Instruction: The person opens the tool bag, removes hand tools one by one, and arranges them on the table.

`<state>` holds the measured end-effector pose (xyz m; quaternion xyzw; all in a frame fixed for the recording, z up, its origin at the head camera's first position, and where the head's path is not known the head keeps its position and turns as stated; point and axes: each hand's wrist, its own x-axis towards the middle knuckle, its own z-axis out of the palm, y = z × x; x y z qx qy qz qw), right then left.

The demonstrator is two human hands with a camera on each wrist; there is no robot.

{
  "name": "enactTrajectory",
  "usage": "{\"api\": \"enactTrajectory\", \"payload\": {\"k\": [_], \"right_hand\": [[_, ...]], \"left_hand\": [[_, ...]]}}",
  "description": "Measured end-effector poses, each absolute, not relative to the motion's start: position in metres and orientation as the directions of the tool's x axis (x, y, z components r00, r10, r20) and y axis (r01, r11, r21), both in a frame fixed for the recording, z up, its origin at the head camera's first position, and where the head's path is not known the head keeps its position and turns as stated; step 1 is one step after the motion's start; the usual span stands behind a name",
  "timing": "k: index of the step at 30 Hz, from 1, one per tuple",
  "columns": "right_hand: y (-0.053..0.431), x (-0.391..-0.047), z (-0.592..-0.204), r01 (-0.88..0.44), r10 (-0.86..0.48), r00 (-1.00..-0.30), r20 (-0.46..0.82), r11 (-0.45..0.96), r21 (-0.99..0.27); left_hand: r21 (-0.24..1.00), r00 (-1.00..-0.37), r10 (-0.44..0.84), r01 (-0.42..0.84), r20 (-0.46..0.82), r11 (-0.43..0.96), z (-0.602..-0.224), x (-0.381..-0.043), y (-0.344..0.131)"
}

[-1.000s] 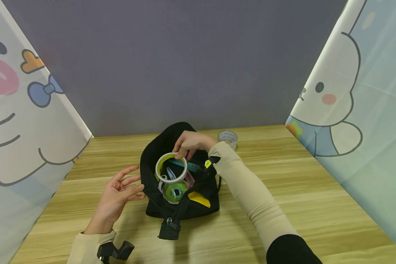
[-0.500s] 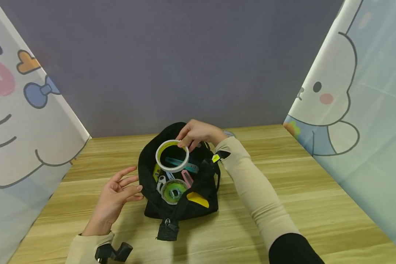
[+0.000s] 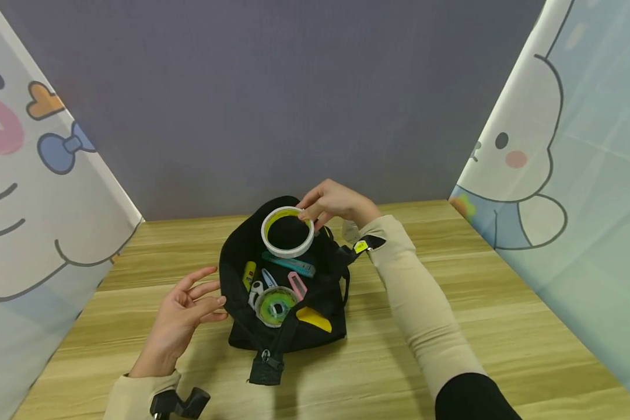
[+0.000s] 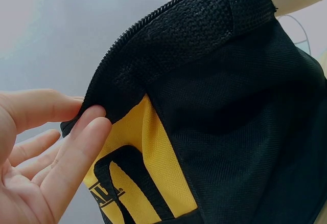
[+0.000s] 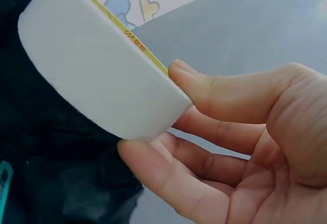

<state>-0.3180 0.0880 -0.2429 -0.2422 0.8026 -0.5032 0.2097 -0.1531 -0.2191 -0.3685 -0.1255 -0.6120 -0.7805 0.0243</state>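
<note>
In the head view a black bag (image 3: 233, 289) stands unzipped on the table. My left hand (image 3: 186, 312) is at its left rim; the left wrist view shows thumb and fingers pinching the zipper edge (image 4: 117, 50). With my right hand (image 3: 341, 202) I hold a white tape roll (image 3: 289, 253) with a yellow inner core. It is above the bag's opening, thumb inside its rim and fingers against the outside. Within the bag lie a green tape roll (image 3: 265, 303), a teal cutter-like tool (image 3: 294, 266), a pink piece (image 3: 297, 284), a yellow tube (image 3: 249, 274) and a grey-looped item (image 3: 255, 291).
Behind my right wrist, another tape roll (image 3: 350, 230) is mostly hidden on the wooden table (image 3: 451, 291). A grey panel (image 3: 304, 105) closes off the back. Printed cloth sheets flank both sides. A strap end with a zipper pull (image 3: 266, 370) sticks out at the bag's front.
My right hand has lifted the white tape roll up and to the right, out of the bag's contents, uncovering the items beneath. My left hand has stayed at the rim.
</note>
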Motion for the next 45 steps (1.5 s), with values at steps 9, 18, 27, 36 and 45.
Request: {"api": "enactTrajectory", "payload": {"k": [9, 18, 27, 36, 45], "right_hand": [[0.115, -0.324, -0.243, -0.153, -0.528, -0.848, -0.042, 0.321, -0.935], [0.144, -0.33, -0.249, -0.126, -0.377, -0.926, 0.011, 0.281, -0.951], [0.166, -0.334, -0.257, -0.083, -0.234, -0.972, 0.038, 0.186, -0.979], [0.186, -0.34, -0.271, -0.064, -0.121, -0.991, 0.054, 0.079, -0.995], [0.208, -0.348, -0.291, -0.065, 0.006, -0.998, 0.065, 0.027, -0.998]], "left_hand": [[0.949, -0.966, 0.122, 0.192, 0.227, -0.249, -0.37, -0.155, -0.218], [0.95, -0.967, 0.118, 0.194, 0.227, -0.243, -0.369, -0.155, -0.218], [0.95, -0.967, 0.115, 0.196, 0.229, -0.245, -0.367, -0.154, -0.218], [0.952, -0.968, 0.11, 0.194, 0.224, -0.237, -0.366, -0.154, -0.216], [0.951, -0.969, 0.108, 0.193, 0.224, -0.242, -0.367, -0.153, -0.215]]}}
